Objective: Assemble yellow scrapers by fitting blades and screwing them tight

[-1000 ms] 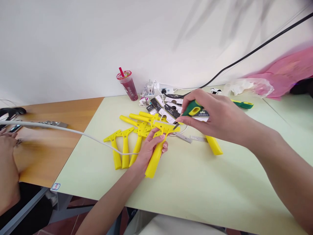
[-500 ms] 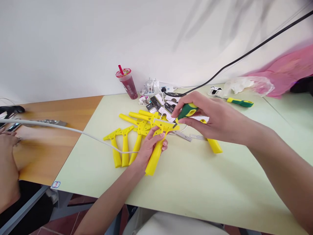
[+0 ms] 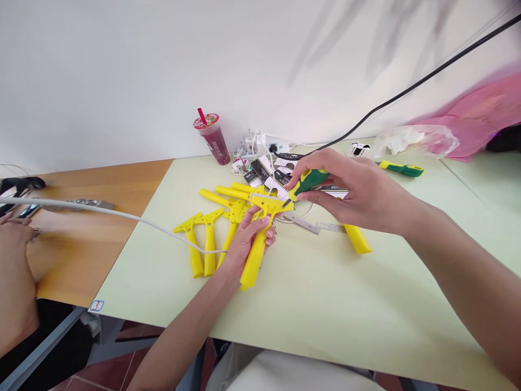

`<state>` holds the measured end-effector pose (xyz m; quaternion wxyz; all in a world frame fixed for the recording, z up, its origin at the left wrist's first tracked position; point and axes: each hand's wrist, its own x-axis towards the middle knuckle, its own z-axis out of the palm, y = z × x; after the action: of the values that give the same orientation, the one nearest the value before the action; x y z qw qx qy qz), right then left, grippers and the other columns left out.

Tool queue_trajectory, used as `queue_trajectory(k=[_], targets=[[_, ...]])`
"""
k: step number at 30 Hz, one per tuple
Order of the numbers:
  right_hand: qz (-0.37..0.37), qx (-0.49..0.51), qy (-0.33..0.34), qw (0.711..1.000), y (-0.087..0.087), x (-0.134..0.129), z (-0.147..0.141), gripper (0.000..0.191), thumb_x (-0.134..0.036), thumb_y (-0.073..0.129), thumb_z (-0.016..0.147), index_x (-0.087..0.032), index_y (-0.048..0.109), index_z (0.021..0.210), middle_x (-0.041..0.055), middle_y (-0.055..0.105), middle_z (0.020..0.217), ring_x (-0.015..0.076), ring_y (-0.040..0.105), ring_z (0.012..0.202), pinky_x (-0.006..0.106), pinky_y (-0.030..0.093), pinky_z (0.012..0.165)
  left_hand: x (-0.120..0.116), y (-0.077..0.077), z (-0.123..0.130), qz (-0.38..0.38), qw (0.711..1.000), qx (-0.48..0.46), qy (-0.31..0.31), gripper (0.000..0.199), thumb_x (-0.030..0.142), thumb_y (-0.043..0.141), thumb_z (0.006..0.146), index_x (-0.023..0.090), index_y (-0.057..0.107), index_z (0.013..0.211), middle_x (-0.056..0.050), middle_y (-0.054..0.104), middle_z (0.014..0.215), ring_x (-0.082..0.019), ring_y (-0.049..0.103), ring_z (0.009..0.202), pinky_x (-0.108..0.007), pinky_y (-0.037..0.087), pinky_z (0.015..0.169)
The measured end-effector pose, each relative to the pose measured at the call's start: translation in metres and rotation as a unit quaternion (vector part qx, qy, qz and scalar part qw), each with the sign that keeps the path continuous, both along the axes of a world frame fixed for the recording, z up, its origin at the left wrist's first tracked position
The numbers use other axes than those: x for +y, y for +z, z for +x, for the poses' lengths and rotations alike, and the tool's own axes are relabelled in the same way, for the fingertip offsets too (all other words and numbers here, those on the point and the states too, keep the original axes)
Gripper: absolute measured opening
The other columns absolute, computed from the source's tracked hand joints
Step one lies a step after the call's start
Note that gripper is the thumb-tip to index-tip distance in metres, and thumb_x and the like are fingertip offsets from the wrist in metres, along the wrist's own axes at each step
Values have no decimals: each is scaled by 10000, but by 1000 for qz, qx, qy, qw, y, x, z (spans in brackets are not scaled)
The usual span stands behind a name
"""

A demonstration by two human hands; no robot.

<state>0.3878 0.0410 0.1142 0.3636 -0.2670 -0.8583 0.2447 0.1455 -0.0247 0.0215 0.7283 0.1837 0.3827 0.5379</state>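
Observation:
My left hand (image 3: 252,233) is closed around the neck of a yellow scraper (image 3: 255,258), its wide head tilted up and away from me. In my right hand (image 3: 345,187) is a green and yellow screwdriver (image 3: 310,181), its tip at the right end of the scraper's head. Whether the tip sits in a screw is too small to tell. Several more yellow scrapers (image 3: 209,244) lie left of and behind my left hand. Flat metal blades (image 3: 303,222) rest on the table just to the right, beside another yellow handle (image 3: 358,239) partly hidden by my right hand.
Black and white blade packets (image 3: 264,176) lie behind the hands near a power strip (image 3: 280,147) with cables. A cup with a straw (image 3: 215,142) stands by the wall. A second screwdriver (image 3: 402,168) lies at the right. A white cable (image 3: 154,224) crosses from the left, near another person's hand (image 3: 16,233).
The scraper and my left hand have shifted slightly left and up. The screwdriver has moved left along with the scraper's head and leans a little more steeply.

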Motion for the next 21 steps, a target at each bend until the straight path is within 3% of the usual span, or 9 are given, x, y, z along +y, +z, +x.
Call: queue_trajectory(k=[3,11,21], targets=[[8,21,-38,999,-2,0,-2,191,-364,791,1030,-286,740,1196,65,829,1194,276,815,1020,408,678,822,1,3,-2,13,1000,5,17,701,189,1028,758,273,577,1288,-44,768,1179,-38,617,645,-181,500,616],[28,20,-108,994,-10,6,-7,358,-543,893,949,-284,735,1138,31,817,1071,242,754,839,417,654,780,3,-2,-1,0,1000,-2,10,762,159,1029,742,272,587,1352,-52,785,1168,-41,628,634,-174,509,602],[93,4,-126,988,-16,5,-11,344,-494,862,981,-264,692,1171,31,793,998,218,701,740,397,620,747,6,-5,-1,3,1000,-3,28,740,145,1035,726,268,604,1315,-53,796,1170,-57,653,640,-182,521,600]])
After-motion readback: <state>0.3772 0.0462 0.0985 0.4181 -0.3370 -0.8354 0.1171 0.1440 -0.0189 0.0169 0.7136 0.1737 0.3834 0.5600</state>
